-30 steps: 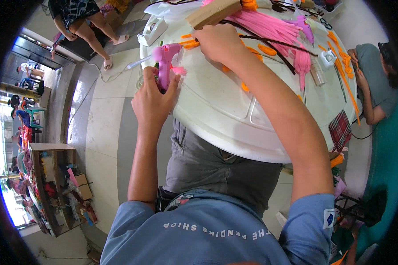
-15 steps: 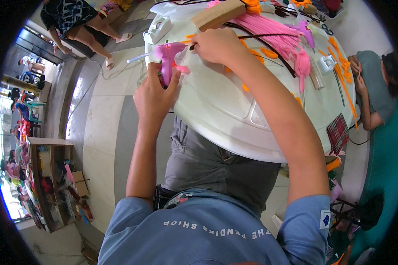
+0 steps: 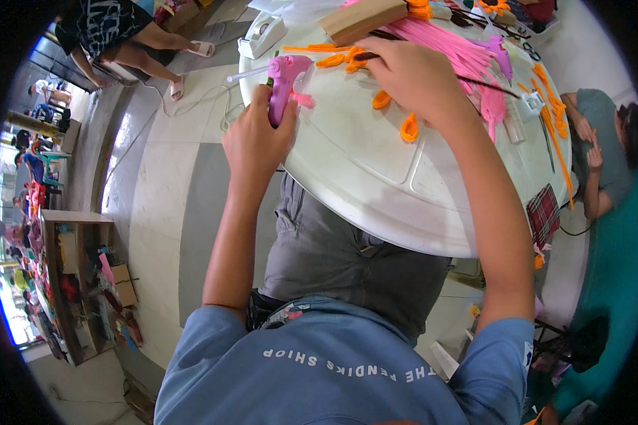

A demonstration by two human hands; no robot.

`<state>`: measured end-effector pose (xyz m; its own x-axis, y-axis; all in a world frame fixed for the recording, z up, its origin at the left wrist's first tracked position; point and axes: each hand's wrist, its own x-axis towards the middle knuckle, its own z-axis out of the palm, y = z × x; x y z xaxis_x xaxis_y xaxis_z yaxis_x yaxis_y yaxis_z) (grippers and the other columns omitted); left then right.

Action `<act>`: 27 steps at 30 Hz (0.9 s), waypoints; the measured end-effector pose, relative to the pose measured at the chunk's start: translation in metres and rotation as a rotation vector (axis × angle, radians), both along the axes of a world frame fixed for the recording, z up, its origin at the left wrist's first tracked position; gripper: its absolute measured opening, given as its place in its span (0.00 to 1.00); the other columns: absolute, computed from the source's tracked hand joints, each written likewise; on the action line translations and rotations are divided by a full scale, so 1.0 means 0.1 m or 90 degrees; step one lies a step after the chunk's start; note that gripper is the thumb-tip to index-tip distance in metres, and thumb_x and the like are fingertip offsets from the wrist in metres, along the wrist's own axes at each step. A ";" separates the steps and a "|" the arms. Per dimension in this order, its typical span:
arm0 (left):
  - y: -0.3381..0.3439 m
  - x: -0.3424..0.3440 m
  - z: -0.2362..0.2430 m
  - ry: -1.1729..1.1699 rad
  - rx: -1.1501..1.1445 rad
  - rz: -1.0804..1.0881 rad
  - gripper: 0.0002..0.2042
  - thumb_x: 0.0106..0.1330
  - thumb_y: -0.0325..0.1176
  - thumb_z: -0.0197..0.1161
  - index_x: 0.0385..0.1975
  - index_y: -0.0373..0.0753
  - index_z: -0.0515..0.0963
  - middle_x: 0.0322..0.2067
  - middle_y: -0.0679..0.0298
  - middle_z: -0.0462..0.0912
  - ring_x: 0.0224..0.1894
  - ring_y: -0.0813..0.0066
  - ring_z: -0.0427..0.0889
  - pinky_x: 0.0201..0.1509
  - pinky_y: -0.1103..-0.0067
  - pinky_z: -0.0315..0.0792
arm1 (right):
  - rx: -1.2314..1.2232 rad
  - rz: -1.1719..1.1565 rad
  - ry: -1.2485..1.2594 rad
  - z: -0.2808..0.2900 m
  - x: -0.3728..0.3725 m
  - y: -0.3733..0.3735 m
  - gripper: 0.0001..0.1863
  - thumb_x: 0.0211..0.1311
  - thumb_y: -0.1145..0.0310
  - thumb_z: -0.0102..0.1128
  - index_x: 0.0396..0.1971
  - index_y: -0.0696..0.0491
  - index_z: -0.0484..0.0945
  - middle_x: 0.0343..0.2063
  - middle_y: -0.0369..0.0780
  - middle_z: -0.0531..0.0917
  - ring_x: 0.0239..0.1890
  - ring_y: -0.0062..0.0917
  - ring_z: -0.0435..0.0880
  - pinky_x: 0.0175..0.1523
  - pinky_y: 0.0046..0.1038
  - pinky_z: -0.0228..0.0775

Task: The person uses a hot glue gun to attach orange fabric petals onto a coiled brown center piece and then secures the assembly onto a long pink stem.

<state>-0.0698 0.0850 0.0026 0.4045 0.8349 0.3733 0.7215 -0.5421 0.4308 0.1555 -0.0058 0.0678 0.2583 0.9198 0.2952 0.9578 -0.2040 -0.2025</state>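
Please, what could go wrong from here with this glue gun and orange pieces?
The pink glue gun in the left hand points toward the right hand; if hot, it might burn that hand. A loose orange loop lies near the right forearm, so a sweep of this arm could perhaps knock it aside.

You are in a place which looks like a craft workshop: you hold a pink glue gun [image 3: 282, 83], on your white plastic table [image 3: 354, 166] lie pink pipe cleaners [image 3: 439, 46] and orange pipe-cleaner loops [image 3: 403, 130], and at your left stands a crowded wooden shelf unit [image 3: 79, 217].
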 end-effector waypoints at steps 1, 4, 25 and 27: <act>0.00 0.01 0.00 0.000 -0.006 -0.001 0.19 0.67 0.52 0.63 0.46 0.44 0.75 0.29 0.55 0.86 0.31 0.52 0.87 0.34 0.62 0.76 | 0.001 -0.002 0.008 0.00 0.03 -0.09 0.19 0.69 0.60 0.49 0.56 0.42 0.82 0.38 0.42 0.88 0.40 0.38 0.88 0.45 0.41 0.78; 0.01 0.02 0.02 0.007 -0.016 -0.004 0.20 0.67 0.53 0.64 0.46 0.44 0.75 0.29 0.55 0.87 0.32 0.52 0.87 0.35 0.62 0.76 | -0.002 -0.023 0.031 0.02 0.11 -0.37 0.19 0.68 0.60 0.50 0.56 0.42 0.81 0.37 0.45 0.88 0.39 0.40 0.88 0.44 0.44 0.78; 0.09 0.02 -0.07 -0.009 0.036 0.027 0.22 0.67 0.54 0.65 0.43 0.40 0.73 0.30 0.54 0.86 0.33 0.50 0.87 0.36 0.60 0.76 | 0.054 -0.088 0.139 -0.14 0.34 -0.77 0.17 0.68 0.63 0.53 0.53 0.45 0.83 0.33 0.46 0.87 0.34 0.42 0.87 0.43 0.41 0.78; 0.11 0.02 -0.07 0.003 0.041 0.029 0.22 0.66 0.54 0.66 0.43 0.40 0.72 0.30 0.54 0.86 0.33 0.50 0.87 0.36 0.60 0.76 | 0.064 -0.082 0.135 -0.16 0.34 -0.76 0.17 0.68 0.63 0.53 0.53 0.44 0.83 0.33 0.46 0.87 0.35 0.42 0.87 0.43 0.41 0.78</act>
